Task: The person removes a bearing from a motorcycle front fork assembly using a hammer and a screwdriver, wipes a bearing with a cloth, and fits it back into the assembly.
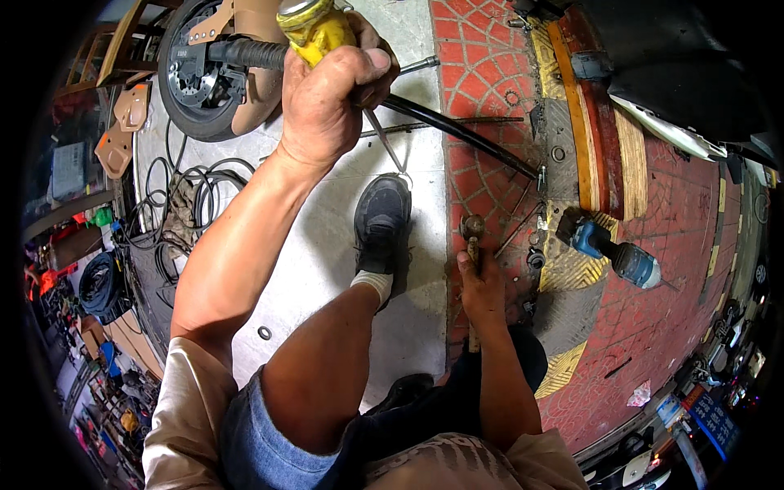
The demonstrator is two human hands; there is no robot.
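My left hand (335,98) is wrapped round a yellow-handled screwdriver (313,33) with a metal cap on its upper end. Its thin shaft comes out below the fist and slants down toward the floor near my shoe (382,220). Behind this hand, a ribbed black sleeve (253,53) shows on the left and a long black tube (465,137) on the right; the fist hides whether they join. Lower down on the right, my right hand (482,290) grips a hammer (473,227) by its wooden handle, its rounded metal head pointing away from me.
A wheel (196,77) with a brake disc lies at the upper left, above coiled black cables (192,192). A blue cordless drill (612,249) rests on the red paving at right, near wooden boards (600,122). A small ring (264,332) lies on the pale floor.
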